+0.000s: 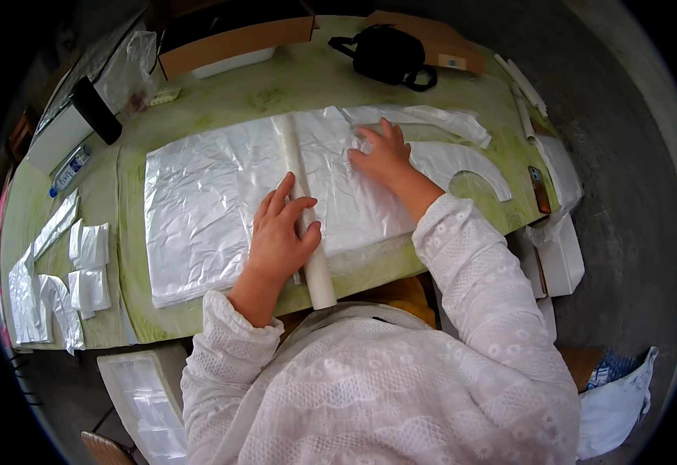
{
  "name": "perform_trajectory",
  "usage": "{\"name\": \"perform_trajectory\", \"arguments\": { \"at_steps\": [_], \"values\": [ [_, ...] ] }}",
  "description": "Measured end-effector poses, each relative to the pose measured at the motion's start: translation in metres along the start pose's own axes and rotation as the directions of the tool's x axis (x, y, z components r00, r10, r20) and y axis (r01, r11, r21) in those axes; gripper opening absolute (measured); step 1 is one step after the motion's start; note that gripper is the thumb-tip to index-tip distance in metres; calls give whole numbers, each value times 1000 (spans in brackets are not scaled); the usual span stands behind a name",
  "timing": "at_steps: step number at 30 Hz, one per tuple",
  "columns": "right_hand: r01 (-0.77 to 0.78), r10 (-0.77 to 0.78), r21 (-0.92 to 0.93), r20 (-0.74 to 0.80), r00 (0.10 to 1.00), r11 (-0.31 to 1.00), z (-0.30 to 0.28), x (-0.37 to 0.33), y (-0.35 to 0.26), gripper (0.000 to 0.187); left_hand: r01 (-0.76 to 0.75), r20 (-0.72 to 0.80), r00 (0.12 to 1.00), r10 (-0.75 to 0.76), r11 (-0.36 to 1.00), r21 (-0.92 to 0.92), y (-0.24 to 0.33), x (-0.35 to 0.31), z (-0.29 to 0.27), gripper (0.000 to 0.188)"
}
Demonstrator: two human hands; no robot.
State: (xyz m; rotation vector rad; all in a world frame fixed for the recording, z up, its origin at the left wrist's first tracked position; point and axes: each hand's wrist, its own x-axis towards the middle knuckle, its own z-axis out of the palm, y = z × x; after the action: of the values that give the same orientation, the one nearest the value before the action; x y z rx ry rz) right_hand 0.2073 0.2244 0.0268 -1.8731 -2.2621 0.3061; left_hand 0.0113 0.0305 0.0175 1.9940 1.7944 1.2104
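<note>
Plastic bags (199, 209) lie under a white tube (317, 270) the splayed left hand (278, 234) touches; the splayed right hand (383, 156) overlies their right side.

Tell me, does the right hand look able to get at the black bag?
Probably yes: the right hand looks open, with only thin white plastic and green tabletop between it and the black bag.

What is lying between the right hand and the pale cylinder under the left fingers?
In the head view, only crinkled white plastic lies between the right hand and that pale cylinder.
</note>
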Motion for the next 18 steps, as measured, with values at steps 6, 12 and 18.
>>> {"name": "perform_trajectory", "arguments": {
  "at_steps": [6, 12, 18],
  "values": [
    [-197, 196, 1, 87, 977, 980, -19, 15, 7, 80, -25, -15, 1000, 25, 1000, -7, -1, 0, 3, 35],
    [572, -459, 307, -367, 809, 761, 21, -21, -8, 72, -14, -50, 999, 10, 998, -69, -6, -1, 5, 36],
    [530, -466, 211, -288, 837, 821, 25, -78, -36, 57, -3, -101, 995, -5, 997, -76, -6, -1, 5, 35]
  ]
}}
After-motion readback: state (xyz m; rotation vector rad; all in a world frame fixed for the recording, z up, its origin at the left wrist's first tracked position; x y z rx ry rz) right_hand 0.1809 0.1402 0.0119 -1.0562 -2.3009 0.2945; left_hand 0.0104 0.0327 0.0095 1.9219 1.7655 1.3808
